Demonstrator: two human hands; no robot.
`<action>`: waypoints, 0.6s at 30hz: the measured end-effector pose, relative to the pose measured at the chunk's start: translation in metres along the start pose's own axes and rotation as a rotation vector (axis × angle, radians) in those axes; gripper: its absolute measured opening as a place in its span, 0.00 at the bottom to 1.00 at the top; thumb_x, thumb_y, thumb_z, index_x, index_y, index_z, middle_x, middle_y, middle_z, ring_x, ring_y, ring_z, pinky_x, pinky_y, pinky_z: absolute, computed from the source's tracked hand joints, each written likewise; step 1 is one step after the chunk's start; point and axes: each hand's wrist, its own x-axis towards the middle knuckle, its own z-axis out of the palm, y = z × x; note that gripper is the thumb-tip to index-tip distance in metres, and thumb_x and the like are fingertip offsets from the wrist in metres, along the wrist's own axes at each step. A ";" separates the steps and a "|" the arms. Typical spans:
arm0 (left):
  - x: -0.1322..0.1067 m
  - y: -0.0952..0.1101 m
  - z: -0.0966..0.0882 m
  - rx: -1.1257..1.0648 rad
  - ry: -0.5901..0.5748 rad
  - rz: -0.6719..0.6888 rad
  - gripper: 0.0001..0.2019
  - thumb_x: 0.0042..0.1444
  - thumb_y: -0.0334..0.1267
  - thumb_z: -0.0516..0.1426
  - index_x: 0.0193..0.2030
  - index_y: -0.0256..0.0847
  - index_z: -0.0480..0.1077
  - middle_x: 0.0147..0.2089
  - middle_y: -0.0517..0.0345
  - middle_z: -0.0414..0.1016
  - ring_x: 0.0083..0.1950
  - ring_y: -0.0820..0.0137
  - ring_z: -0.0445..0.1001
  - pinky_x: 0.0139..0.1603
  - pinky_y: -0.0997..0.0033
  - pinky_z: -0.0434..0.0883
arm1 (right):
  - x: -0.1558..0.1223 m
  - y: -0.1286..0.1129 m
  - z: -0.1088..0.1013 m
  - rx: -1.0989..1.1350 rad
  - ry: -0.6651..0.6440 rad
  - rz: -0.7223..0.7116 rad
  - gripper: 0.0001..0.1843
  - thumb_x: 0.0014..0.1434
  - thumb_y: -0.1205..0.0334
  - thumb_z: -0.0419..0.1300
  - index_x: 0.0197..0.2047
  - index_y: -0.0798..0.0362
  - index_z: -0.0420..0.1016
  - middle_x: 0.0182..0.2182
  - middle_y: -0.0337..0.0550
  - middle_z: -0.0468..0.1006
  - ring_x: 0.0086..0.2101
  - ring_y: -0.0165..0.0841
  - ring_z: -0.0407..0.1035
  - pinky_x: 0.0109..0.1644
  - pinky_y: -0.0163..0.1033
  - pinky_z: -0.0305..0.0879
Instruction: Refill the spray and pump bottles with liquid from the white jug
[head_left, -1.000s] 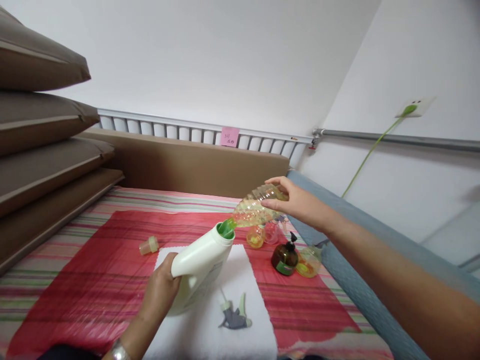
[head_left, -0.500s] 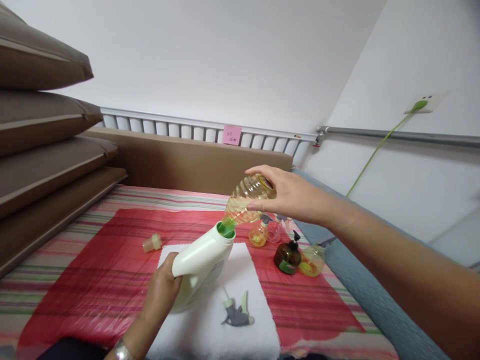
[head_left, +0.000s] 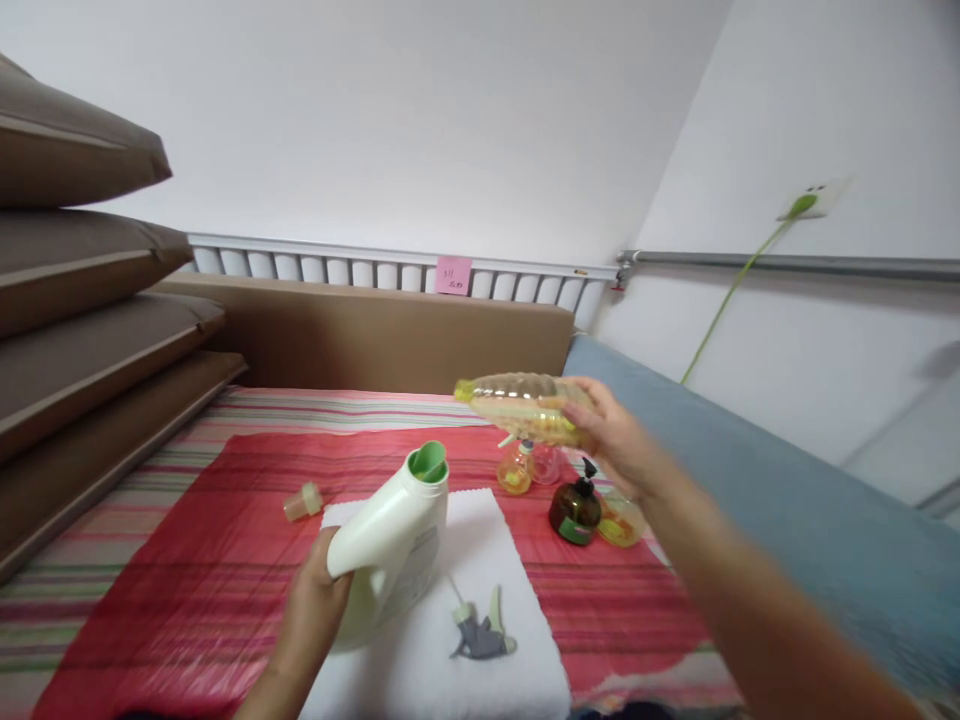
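Observation:
My left hand (head_left: 315, 600) is closed round the lower part of a white plastic jug (head_left: 394, 540) with a green open mouth, tilted up to the right over a white towel (head_left: 480, 680). My right hand (head_left: 611, 430) grips a clear ribbed bottle (head_left: 517, 400) holding a little yellow liquid. That bottle lies almost level, its neck pointing left, above and to the right of the jug's mouth and apart from it.
A grey-green spray trigger head (head_left: 480, 635) lies on the towel. A small cap (head_left: 302, 502) rests on the red cloth (head_left: 187, 560). Small round yellow bottles (head_left: 515, 470) and a dark pump bottle (head_left: 574, 512) stand at the right. Brown cushions (head_left: 90, 330) are stacked at left.
The clear bottle was tipped neck-down into the jug's mouth; my right hand has lifted it away and turned it level. The jug has tipped more upright.

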 end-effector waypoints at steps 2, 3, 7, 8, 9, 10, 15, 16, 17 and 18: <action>-0.002 -0.012 -0.002 -0.036 0.072 0.002 0.14 0.50 0.44 0.55 0.41 0.40 0.68 0.35 0.53 0.78 0.36 0.61 0.77 0.34 0.68 0.72 | -0.015 0.041 -0.003 0.168 0.073 0.025 0.27 0.52 0.42 0.60 0.51 0.46 0.66 0.48 0.45 0.73 0.45 0.39 0.71 0.48 0.46 0.68; -0.004 -0.017 -0.003 -0.046 0.103 -0.004 0.14 0.49 0.45 0.56 0.40 0.39 0.68 0.34 0.54 0.77 0.35 0.61 0.76 0.34 0.68 0.72 | -0.025 0.064 -0.002 0.231 0.094 0.044 0.28 0.53 0.39 0.57 0.51 0.46 0.66 0.50 0.46 0.72 0.45 0.40 0.71 0.48 0.48 0.68; -0.011 -0.025 -0.010 -0.075 0.155 -0.043 0.14 0.47 0.46 0.57 0.37 0.39 0.69 0.31 0.55 0.76 0.32 0.62 0.75 0.32 0.69 0.71 | -0.068 0.148 0.023 0.786 0.162 0.271 0.31 0.46 0.33 0.60 0.45 0.47 0.73 0.46 0.44 0.77 0.46 0.42 0.71 0.53 0.49 0.65; -0.012 -0.025 -0.011 -0.081 0.153 -0.047 0.14 0.47 0.46 0.57 0.37 0.39 0.69 0.31 0.55 0.76 0.33 0.63 0.75 0.32 0.69 0.71 | -0.078 0.164 0.033 0.931 0.163 0.334 0.31 0.46 0.33 0.60 0.44 0.48 0.75 0.45 0.45 0.78 0.48 0.41 0.71 0.55 0.47 0.63; -0.013 -0.024 -0.012 -0.085 0.152 -0.050 0.14 0.47 0.46 0.57 0.37 0.39 0.69 0.31 0.56 0.76 0.33 0.63 0.75 0.32 0.70 0.72 | -0.087 0.178 0.042 1.047 0.154 0.378 0.31 0.47 0.33 0.59 0.43 0.49 0.76 0.45 0.45 0.78 0.49 0.40 0.70 0.57 0.46 0.62; -0.013 -0.024 -0.013 -0.088 0.148 -0.050 0.13 0.46 0.45 0.57 0.37 0.39 0.70 0.31 0.56 0.76 0.32 0.63 0.75 0.31 0.70 0.71 | -0.093 0.189 0.051 1.126 0.126 0.420 0.32 0.48 0.32 0.58 0.43 0.50 0.77 0.45 0.46 0.78 0.48 0.40 0.70 0.57 0.46 0.61; -0.016 -0.025 -0.011 -0.102 0.201 -0.077 0.13 0.45 0.45 0.58 0.35 0.40 0.70 0.30 0.57 0.75 0.32 0.64 0.73 0.32 0.70 0.71 | -0.099 0.214 0.075 1.226 0.027 0.486 0.32 0.50 0.34 0.57 0.44 0.52 0.77 0.45 0.48 0.78 0.44 0.36 0.72 0.56 0.44 0.61; -0.017 -0.026 -0.010 -0.104 0.205 -0.086 0.13 0.45 0.45 0.57 0.36 0.40 0.70 0.31 0.57 0.75 0.32 0.64 0.74 0.33 0.70 0.71 | -0.095 0.213 0.077 1.214 0.023 0.467 0.31 0.49 0.35 0.59 0.44 0.52 0.77 0.45 0.48 0.78 0.45 0.37 0.72 0.57 0.44 0.60; -0.017 -0.028 -0.011 -0.102 0.201 -0.093 0.13 0.45 0.45 0.58 0.36 0.40 0.70 0.32 0.57 0.76 0.33 0.64 0.74 0.33 0.70 0.72 | -0.091 0.212 0.077 1.194 0.008 0.447 0.29 0.48 0.37 0.61 0.44 0.51 0.77 0.46 0.47 0.78 0.46 0.38 0.71 0.58 0.44 0.59; -0.017 -0.030 -0.011 -0.097 0.194 -0.097 0.14 0.45 0.45 0.58 0.36 0.40 0.70 0.32 0.57 0.76 0.34 0.63 0.74 0.34 0.70 0.72 | -0.085 0.209 0.077 1.167 -0.015 0.427 0.28 0.47 0.39 0.63 0.45 0.51 0.76 0.46 0.47 0.78 0.47 0.39 0.71 0.59 0.45 0.57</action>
